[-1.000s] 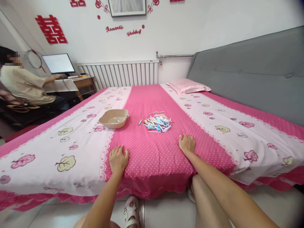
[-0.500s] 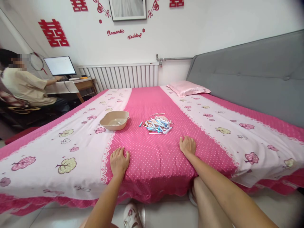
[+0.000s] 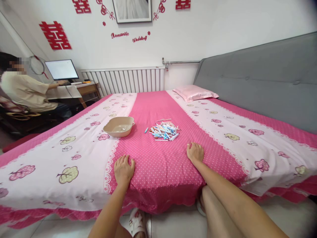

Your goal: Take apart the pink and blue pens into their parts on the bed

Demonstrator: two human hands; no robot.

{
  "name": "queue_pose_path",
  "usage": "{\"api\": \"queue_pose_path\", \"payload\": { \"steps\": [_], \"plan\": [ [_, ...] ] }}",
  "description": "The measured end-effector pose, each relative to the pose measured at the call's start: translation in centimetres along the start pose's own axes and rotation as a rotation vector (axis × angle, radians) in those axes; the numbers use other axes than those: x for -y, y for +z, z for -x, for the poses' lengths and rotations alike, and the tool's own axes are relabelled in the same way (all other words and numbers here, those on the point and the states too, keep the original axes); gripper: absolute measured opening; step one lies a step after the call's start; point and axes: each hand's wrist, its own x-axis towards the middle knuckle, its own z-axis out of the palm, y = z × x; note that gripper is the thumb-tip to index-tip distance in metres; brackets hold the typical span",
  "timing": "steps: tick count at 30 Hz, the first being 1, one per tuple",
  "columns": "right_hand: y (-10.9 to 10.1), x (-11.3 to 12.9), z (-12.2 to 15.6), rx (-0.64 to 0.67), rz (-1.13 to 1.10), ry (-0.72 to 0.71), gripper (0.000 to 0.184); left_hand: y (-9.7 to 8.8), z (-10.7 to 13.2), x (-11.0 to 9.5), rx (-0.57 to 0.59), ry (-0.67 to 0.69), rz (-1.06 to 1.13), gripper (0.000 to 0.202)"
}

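Note:
My left hand (image 3: 124, 168) rests flat on the pink bedspread (image 3: 153, 165), fingers stretched out and holding nothing. On the right, my right hand (image 3: 195, 152) also lies on the bedspread with its fingers extended and nothing in it. A loose pile of slim pens or markers (image 3: 164, 131), in blue, white, pink and brown, lies beyond and between the hands. One short blue piece (image 3: 146, 130) sits just left of the pile. Farther left stands a beige plastic basin (image 3: 118, 130) with a few small pale items inside, too small to name.
A pink pillow (image 3: 195, 92) lies near the grey headboard (image 3: 260, 76). Behind the bed is a white radiator (image 3: 123, 80). At the left, a person (image 3: 27, 89) sits at a desk with a monitor (image 3: 61, 69). The bed's front edge drops to a tiled floor.
The view has shifted very slightly. Both hands stay in place on the bedspread, and the pile and basin have not moved. My foot below the bed edge has moved a little.

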Motion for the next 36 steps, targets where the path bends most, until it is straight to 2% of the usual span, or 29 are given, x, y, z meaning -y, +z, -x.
{"api": "queue_pose_path", "payload": {
  "steps": [36],
  "plan": [
    [0.17,-0.08,-0.21,0.037,-0.019,-0.013,0.042,0.11,-0.20,0.18,0.004,0.020,-0.003,0.043]
  ]
}}
